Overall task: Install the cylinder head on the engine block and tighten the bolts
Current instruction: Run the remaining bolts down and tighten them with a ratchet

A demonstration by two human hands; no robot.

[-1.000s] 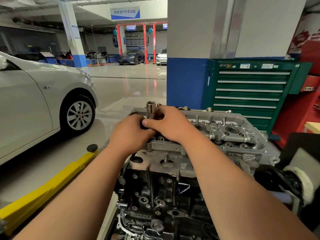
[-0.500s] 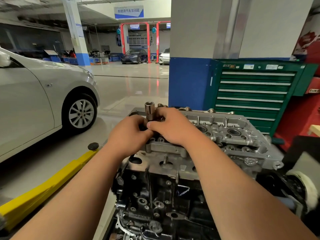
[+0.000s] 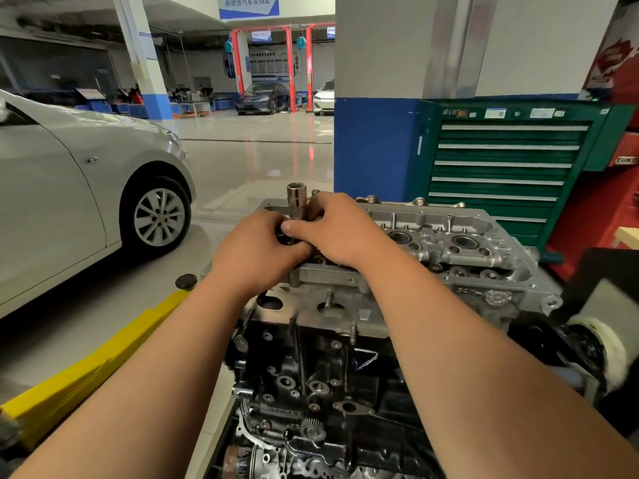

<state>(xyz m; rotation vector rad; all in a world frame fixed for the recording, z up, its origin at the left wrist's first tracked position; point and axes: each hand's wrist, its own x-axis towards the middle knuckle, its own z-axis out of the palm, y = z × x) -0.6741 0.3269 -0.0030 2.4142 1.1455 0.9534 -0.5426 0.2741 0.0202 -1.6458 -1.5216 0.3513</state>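
Now we have both hands closed on the socket [image 3: 295, 200], which stands upright at the near left corner of the cylinder head [image 3: 449, 250], its open end up. Our right hand [image 3: 340, 233] pinches the shank just under that open end, thumb in front and fingers curled over the back. Our left hand [image 3: 256, 257] is curled round the darker lower part, pressed against the right thumb. What the tool's tip sits on is hidden under our fingers.

The cylinder head lies flat on top of the engine block [image 3: 311, 368] and runs away from the grip to the right and back, its round bores and small bolt holes facing up. The block is dark and grimy directly below the grip, between our forearms, with a small gear [image 3: 313, 426] showing low on its front face.

Left of the grip and lower, a yellow lift arm [image 3: 79, 378] slants across the floor, ending in a black round pad [image 3: 186, 281] close to our left wrist. Farther left stands a silver car [image 3: 69, 202], its front wheel [image 3: 159, 217] level with our hands. Behind the grip rises a pillar [image 3: 377, 146], blue below and white above. To the right of it, past the far end of the head, is a green tool cabinet [image 3: 501, 167] with its drawers closed. Well beyond, across the glossy floor, red lift posts [image 3: 238, 63] frame two parked cars [image 3: 262, 98].
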